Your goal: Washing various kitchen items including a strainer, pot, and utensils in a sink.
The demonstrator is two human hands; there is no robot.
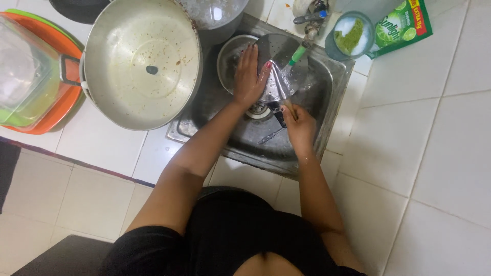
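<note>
Steel lid [279,61] gets rinsed mid-frame: our left hand [249,74] lies flat on it, right hand [299,125] grasping its handle; the wok [140,61] upper left looks unwashed.

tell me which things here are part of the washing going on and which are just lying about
In use: metal lid under the left hand, its handle gripped by the right hand; tap with running water; sink.

Lying about: big pan; bowl in the sink; plastic containers; green soap pouch; scrub tub.
</note>
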